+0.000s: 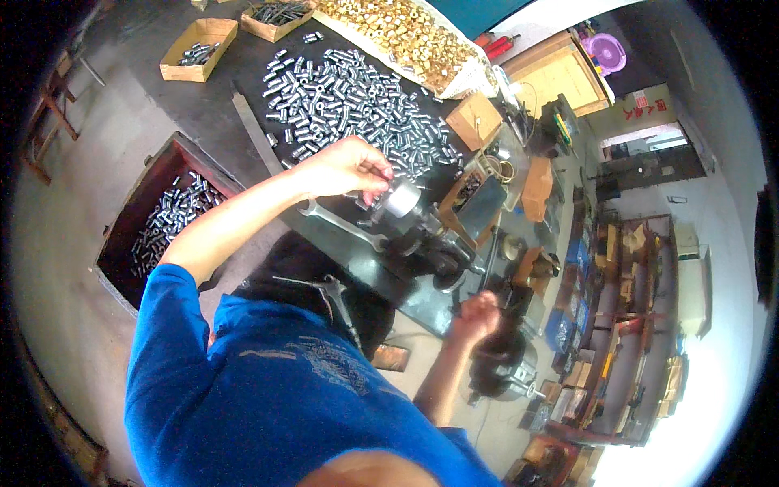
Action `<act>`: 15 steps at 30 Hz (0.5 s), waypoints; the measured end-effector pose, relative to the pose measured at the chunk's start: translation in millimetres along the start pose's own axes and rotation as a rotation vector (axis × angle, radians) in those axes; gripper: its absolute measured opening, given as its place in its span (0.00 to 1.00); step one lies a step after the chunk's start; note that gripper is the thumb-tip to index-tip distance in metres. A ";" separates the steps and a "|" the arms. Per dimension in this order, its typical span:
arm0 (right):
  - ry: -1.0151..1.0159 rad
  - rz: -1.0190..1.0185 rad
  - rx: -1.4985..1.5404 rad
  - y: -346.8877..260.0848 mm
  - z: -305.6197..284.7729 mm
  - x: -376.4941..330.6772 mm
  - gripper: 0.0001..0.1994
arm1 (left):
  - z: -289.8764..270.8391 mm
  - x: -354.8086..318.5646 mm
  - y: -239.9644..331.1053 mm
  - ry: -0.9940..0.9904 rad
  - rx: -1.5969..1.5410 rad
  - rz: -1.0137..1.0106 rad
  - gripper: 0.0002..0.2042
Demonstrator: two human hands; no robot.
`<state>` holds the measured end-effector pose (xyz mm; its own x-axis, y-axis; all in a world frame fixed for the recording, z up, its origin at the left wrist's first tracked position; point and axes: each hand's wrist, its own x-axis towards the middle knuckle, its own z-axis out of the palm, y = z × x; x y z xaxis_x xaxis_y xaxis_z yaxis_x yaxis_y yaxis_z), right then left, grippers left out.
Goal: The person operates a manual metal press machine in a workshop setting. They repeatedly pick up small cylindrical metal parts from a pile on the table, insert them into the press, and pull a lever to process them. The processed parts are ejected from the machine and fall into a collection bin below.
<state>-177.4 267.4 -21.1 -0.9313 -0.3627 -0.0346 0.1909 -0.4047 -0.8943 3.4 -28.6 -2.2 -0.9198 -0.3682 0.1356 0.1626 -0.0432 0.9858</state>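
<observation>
My left hand [350,169] reaches over the bench to the round silver chuck [401,197] of a small bench machine [438,252]. Its fingers are pinched together beside the chuck's face; whatever sits between the fingertips is hidden. Lower right, my right hand [477,316] is curled into a fist by the machine's far end, smeared by motion. A thin dark rod [492,258] runs down toward it, but whether the fist grips it I cannot make out. An open-ended wrench [344,226] lies on the bench just below my left wrist. Many small steel sleeves [349,101] are heaped beyond that hand.
Brass parts [398,36] fill a white sack at the back. A dark bin [122,272] of steel sleeves stands at left. Small boxes [199,50] sit on the far bench edge, a wooden block [475,120] behind the machine. Loaded shelves [633,325] stand at right.
</observation>
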 end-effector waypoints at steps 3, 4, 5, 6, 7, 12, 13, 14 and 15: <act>0.069 0.071 -0.011 37.0 -25.4 13.1 0.07 | -0.8 -3.6 3.8 0.002 -0.004 -0.001 0.06; 0.115 0.100 -0.035 48.0 -28.3 22.8 0.07 | -1.1 -3.9 4.6 0.000 -0.001 -0.006 0.06; 0.162 0.108 0.024 61.5 -27.1 40.7 0.07 | -0.4 -1.8 5.5 -0.006 0.003 -0.007 0.06; 0.181 0.051 0.037 68.8 -23.9 57.2 0.07 | -0.6 -0.8 6.3 -0.008 0.009 -0.009 0.06; 0.202 -0.010 0.049 75.2 -21.1 73.4 0.08 | -0.1 2.3 2.2 -0.001 0.000 -0.010 0.06; 0.065 -0.217 -0.213 42.2 13.6 111.0 0.08 | -1.2 -0.5 9.7 0.016 0.038 -0.001 0.06; 0.063 -0.278 -0.208 28.3 28.4 104.6 0.09 | -1.9 -2.1 11.7 0.026 0.049 -0.002 0.06; 0.141 -0.247 -0.203 13.6 38.1 98.1 0.10 | -1.8 -1.8 11.4 0.028 0.054 -0.002 0.06; 0.080 -0.233 -0.134 4.3 37.2 94.3 0.10 | -3.4 -3.1 10.7 0.022 0.007 -0.022 0.06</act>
<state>-253.0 200.2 -11.6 -0.9678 -0.2035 0.1485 -0.0689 -0.3530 -0.9331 9.2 -31.0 7.5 -0.9149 -0.3880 0.1116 0.1397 -0.0448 0.9892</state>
